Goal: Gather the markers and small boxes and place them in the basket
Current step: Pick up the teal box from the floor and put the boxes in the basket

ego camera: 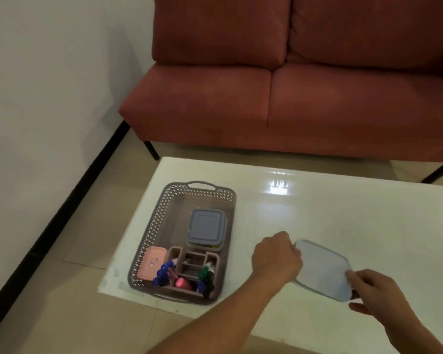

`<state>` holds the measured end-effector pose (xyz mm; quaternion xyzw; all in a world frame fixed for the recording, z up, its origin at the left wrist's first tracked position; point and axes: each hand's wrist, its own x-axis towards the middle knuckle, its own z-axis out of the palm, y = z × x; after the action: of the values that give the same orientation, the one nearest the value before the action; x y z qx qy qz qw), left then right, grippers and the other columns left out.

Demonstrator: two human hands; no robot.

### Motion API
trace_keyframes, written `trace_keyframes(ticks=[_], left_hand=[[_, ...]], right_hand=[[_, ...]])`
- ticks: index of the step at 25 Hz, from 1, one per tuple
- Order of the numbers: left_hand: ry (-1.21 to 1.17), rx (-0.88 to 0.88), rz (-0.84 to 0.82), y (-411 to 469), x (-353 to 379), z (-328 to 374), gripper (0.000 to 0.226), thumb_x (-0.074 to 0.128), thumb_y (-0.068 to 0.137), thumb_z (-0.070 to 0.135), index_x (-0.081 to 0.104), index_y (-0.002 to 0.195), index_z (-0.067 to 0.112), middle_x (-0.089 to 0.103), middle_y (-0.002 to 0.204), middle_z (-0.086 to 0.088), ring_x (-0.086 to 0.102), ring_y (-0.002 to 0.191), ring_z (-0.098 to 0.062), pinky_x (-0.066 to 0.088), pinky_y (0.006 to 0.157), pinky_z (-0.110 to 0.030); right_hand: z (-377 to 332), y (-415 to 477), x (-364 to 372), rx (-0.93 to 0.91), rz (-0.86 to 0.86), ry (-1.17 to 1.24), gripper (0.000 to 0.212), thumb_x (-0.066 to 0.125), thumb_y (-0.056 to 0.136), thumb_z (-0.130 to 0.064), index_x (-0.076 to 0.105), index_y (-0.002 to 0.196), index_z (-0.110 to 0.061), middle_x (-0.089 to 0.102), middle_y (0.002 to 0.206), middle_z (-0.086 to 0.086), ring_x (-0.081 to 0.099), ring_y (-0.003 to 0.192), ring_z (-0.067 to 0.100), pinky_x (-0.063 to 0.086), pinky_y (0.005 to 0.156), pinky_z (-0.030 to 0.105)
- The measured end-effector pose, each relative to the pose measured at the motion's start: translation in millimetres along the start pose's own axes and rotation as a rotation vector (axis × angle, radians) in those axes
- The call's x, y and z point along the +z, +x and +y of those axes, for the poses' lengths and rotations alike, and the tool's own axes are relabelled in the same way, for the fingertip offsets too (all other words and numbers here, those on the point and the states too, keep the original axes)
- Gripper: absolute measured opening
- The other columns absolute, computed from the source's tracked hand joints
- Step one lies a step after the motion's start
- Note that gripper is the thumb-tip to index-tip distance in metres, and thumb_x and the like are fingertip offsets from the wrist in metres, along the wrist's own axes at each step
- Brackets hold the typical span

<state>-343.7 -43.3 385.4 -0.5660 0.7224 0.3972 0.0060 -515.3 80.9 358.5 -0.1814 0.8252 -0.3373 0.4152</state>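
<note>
Markers (164, 272) and boxes already in basket (149, 241); last box (322, 269), right of basket, gripped by left hand (275, 259) and right hand (374, 290).

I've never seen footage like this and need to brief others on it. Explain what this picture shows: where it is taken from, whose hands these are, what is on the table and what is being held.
There is no machine here. A person wears a wide-angle camera on the head, looking forward and down, so the one picture shows that person's own two bare hands.

In front is a white table, with a red sofa behind it. On the table stands a grey basket. Inside it lie a box with a blue-grey lid, a small pink box and a compartment organizer with markers in and beside it.

Beside the basket, both hands take hold of a pale blue flat box: the left hand at its far-left corner, the right hand at its near-right edge. The picture is blurred there, so each grip's exact form is unclear.
</note>
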Motion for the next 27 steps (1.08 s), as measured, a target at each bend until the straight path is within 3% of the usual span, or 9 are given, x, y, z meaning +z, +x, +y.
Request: trace_keyframes(ticks=[3,6,8,9,11,14,19,22,27], left_hand=[[-0.138,-0.012,0.142,-10,-92,-42,0.018,0.062,0.092,0.04,0.066,0.093,0.022,0.073,0.094,0.002,0.068,0.092,-0.019,0.053,0.08,-0.032],[-0.358,-0.187,0.177,-13,-160,-106,0.015,0.07,0.088,0.035,0.069,0.085,0.02,0.076,0.082,0.004,0.074,0.078,-0.016,0.06,0.078,-0.035],[-0.53,-0.32,0.183,-9,-184,-145,0.013,0.072,0.088,0.029,0.07,0.083,0.017,0.078,0.078,-0.003,0.072,0.062,-0.017,0.057,0.062,-0.028],[-0.601,-0.383,0.182,-4,-191,-162,0.012,0.072,0.089,0.024,0.069,0.082,0.014,0.078,0.077,-0.008,0.067,0.053,-0.016,0.049,0.049,-0.022],[-0.732,-0.506,0.165,8,-197,-191,0.013,0.071,0.091,0.015,0.069,0.083,0.006,0.075,0.068,-0.012,0.056,0.038,-0.013,0.03,0.037,-0.015],[-0.901,-0.664,0.114,25,-196,-219,0.009,0.069,0.092,0.01,0.067,0.088,0.002,0.071,0.063,-0.006,0.053,0.035,-0.009,0.024,0.036,-0.013],[-0.966,-0.816,0.136,56,-182,-257,0.014,0.068,0.094,0.014,0.067,0.101,0.003,0.077,0.082,-0.009,0.06,0.043,-0.011,0.028,0.032,-0.013],[-0.937,-0.849,0.108,64,-172,-265,0.013,0.069,0.094,0.016,0.065,0.097,0.004,0.078,0.083,-0.01,0.06,0.044,-0.014,0.032,0.032,-0.014],[-0.815,-0.878,0.074,76,-163,-274,0.019,0.072,0.088,0.018,0.064,0.097,0.003,0.077,0.071,-0.007,0.061,0.042,-0.016,0.052,0.054,-0.026]], right_hand=[[-82,-7,49,-0.247,-0.058,-0.101,0.022,0.064,0.097,-0.018,0.068,0.08,-0.004,0.07,0.079,0.015,0.07,0.073,0.029,0.058,0.056,0.035],[-164,6,128,-0.483,-0.106,-0.329,0.021,0.064,0.095,-0.028,0.065,0.08,-0.014,0.068,0.08,0.002,0.067,0.072,0.023,0.057,0.065,0.039],[-209,18,187,-0.592,-0.151,-0.473,0.019,0.063,0.096,-0.032,0.065,0.084,-0.017,0.067,0.088,-0.002,0.064,0.083,0.021,0.05,0.073,0.034],[-227,24,216,-0.619,-0.188,-0.533,0.017,0.062,0.096,-0.032,0.065,0.087,-0.018,0.067,0.091,-0.002,0.062,0.087,0.021,0.046,0.074,0.032],[-250,38,272,-0.64,-0.253,-0.617,0.014,0.062,0.096,-0.032,0.066,0.092,-0.02,0.068,0.096,0.0,0.062,0.091,0.021,0.048,0.078,0.032],[-263,56,336,-0.645,-0.33,-0.726,0.012,0.063,0.095,-0.034,0.065,0.092,-0.023,0.067,0.101,0.0,0.062,0.095,0.022,0.05,0.082,0.033],[-258,75,388,-0.583,-0.334,-0.792,0.013,0.065,0.094,-0.035,0.068,0.095,-0.022,0.064,0.097,-0.001,0.06,0.094,0.02,0.052,0.084,0.035],[-246,85,402,-0.544,-0.362,-0.824,0.013,0.067,0.093,-0.035,0.069,0.096,-0.022,0.068,0.1,0.001,0.062,0.096,0.022,0.053,0.086,0.036],[-230,95,410,-0.509,-0.375,-0.825,0.013,0.068,0.092,-0.034,0.071,0.093,-0.022,0.07,0.102,0.0,0.064,0.098,0.021,0.054,0.088,0.039]])
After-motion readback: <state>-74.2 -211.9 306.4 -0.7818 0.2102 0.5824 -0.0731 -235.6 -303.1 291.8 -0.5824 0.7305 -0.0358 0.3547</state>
